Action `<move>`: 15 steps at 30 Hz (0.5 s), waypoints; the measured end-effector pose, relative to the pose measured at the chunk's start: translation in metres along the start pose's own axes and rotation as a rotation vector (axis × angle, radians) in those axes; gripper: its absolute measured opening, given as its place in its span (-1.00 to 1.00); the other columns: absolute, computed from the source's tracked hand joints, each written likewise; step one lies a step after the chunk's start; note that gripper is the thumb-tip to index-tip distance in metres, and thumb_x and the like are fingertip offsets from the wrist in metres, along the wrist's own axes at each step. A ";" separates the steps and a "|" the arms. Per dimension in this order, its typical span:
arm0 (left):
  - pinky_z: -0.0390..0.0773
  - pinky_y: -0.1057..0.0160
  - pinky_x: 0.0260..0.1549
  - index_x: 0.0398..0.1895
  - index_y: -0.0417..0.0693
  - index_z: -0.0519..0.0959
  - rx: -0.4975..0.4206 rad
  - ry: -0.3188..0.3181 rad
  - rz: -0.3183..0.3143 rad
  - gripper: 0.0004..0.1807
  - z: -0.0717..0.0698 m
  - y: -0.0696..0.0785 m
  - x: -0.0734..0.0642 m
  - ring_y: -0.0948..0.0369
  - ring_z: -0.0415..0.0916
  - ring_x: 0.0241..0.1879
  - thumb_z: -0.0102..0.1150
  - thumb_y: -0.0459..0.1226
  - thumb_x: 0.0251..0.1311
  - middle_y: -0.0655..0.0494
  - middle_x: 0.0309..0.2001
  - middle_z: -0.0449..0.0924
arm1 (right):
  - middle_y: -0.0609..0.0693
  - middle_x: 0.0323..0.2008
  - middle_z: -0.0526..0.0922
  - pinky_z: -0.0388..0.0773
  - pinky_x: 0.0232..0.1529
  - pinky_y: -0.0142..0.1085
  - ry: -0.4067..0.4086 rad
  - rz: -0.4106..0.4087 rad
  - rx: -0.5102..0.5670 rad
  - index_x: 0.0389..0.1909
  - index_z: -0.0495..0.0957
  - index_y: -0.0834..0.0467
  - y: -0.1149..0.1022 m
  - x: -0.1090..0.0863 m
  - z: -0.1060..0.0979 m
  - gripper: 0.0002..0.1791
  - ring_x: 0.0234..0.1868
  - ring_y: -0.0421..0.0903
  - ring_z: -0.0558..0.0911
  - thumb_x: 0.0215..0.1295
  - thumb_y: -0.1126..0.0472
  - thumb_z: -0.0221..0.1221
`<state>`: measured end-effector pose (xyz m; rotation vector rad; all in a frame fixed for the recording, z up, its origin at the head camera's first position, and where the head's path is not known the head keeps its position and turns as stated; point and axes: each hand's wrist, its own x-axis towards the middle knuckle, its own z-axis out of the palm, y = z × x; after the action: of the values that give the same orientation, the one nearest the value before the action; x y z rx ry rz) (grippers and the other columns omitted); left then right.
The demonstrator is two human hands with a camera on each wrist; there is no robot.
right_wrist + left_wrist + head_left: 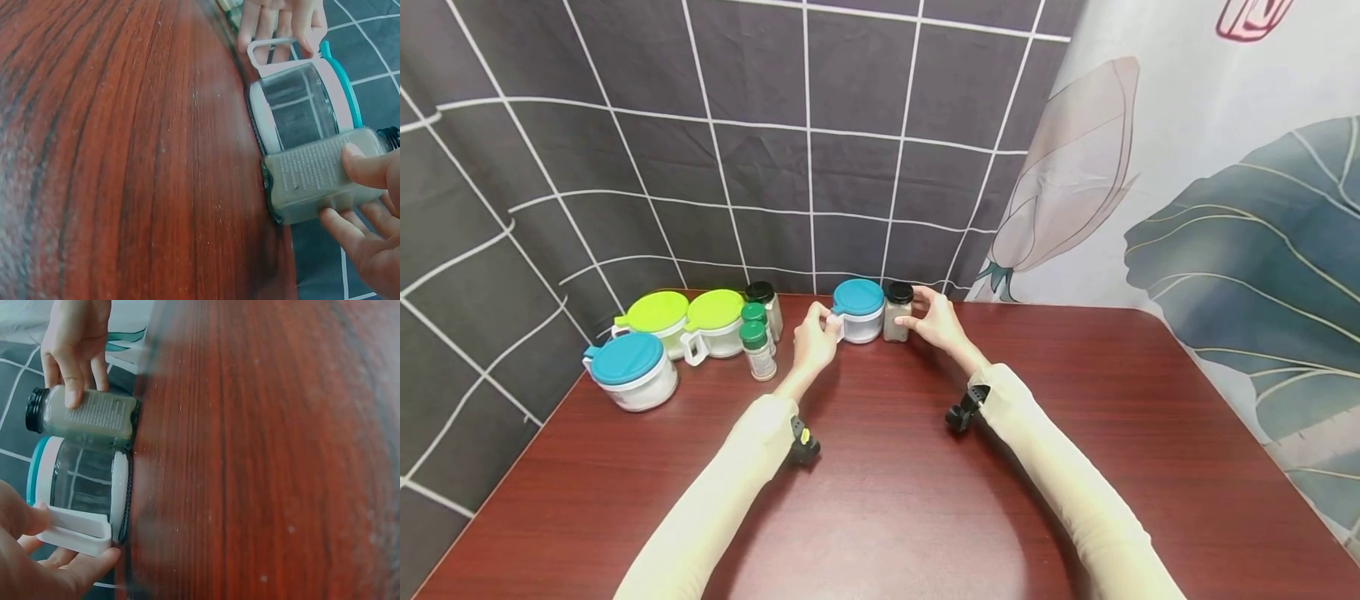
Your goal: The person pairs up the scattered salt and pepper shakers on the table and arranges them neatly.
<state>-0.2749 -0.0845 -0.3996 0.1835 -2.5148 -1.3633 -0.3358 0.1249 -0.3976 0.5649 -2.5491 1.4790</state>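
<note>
At the back of the table, a blue-lidded clear seasoning jar (859, 323) with a white handle stands beside a black-capped spice jar (895, 321). My left hand (815, 342) pinches the white handle (78, 530) between thumb and fingers. On the other side, my right hand (942, 323) grips the spice jar, thumb on its labelled face and fingers round the side. Both wrist views show the two jars side by side, upright on the table and very close or touching. Pale contents fill the spice jar (312, 172); the seasoning jar (299, 103) has white material at its bottom.
Left of my hands stand two green-capped shakers (760, 354), another black-capped jar (767, 304), two lime-lidded jars (715, 321) and a second blue-lidded jar (636, 379). A dark tiled-pattern curtain (850, 167) hangs right behind the table's back edge. Reddish wooden tabletop (880, 500) extends toward me.
</note>
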 end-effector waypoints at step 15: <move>0.47 -0.15 -0.03 -0.17 -0.16 0.41 -0.022 0.022 0.004 -0.84 0.005 -0.001 0.002 -0.17 0.58 -0.10 0.07 -0.25 0.32 -0.23 -0.21 0.66 | 0.36 0.07 0.58 0.54 0.11 -0.08 -0.003 -0.002 0.021 0.16 0.42 0.41 0.004 0.007 -0.001 -0.39 0.07 0.22 0.61 0.02 0.46 0.35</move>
<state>-0.2783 -0.0813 -0.4024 0.1877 -2.4794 -1.3796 -0.3435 0.1257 -0.3989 0.5724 -2.5377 1.5067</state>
